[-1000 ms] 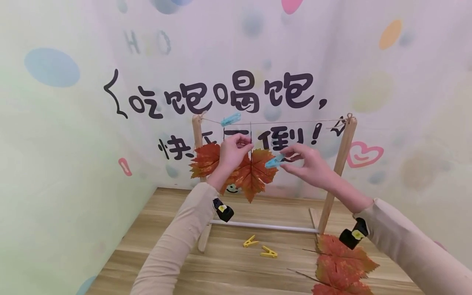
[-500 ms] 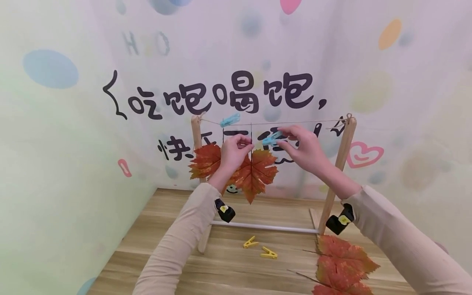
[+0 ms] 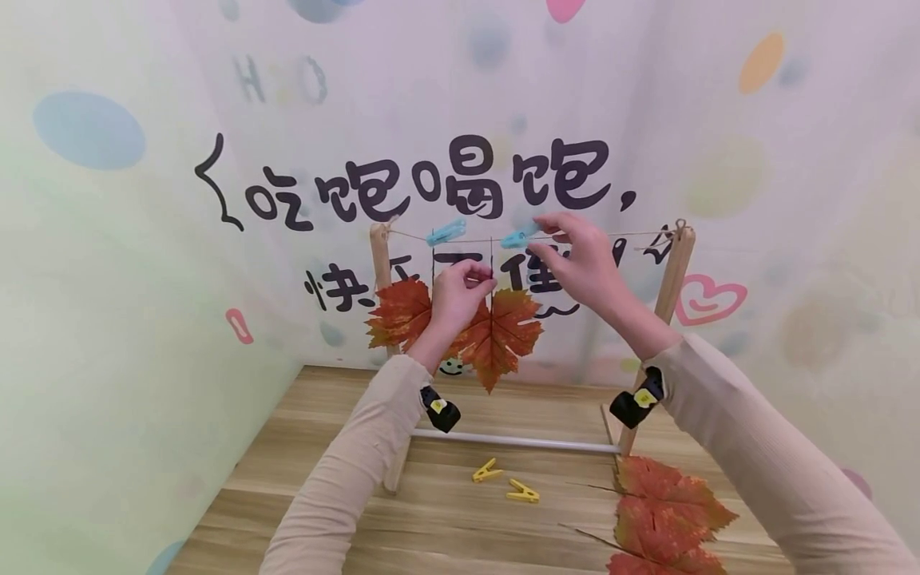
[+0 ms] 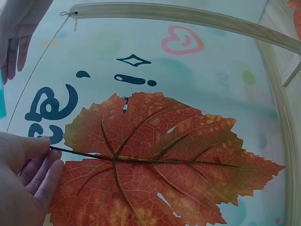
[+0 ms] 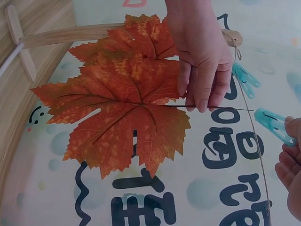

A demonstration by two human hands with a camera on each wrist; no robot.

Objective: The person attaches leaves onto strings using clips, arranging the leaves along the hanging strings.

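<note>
My left hand (image 3: 461, 299) pinches the dark stem of an orange-red maple leaf (image 4: 160, 165), which hangs blade down with its stem tip at the string (image 5: 261, 155). Between thumb and fingers of my right hand (image 3: 578, 259) is a light blue clothespin (image 5: 274, 126), its jaws beside the string and the stem tip. Another blue clothespin (image 3: 446, 232) sits on the string to the left, above a second maple leaf (image 3: 399, 313) that is partly covered by my left hand and the held leaf.
Two wooden posts (image 3: 673, 275) carry the string, with a white rod (image 3: 517, 441) low between them. On the wooden table (image 3: 287, 479) lie two yellow clothespins (image 3: 487, 470) and, at the right, several red maple leaves (image 3: 664, 511). A printed cloth stands behind.
My right hand has risen and moved left, bringing the blue clothespin from beside the leaf up to the string. My left hand has stayed nearly still on the stem.
</note>
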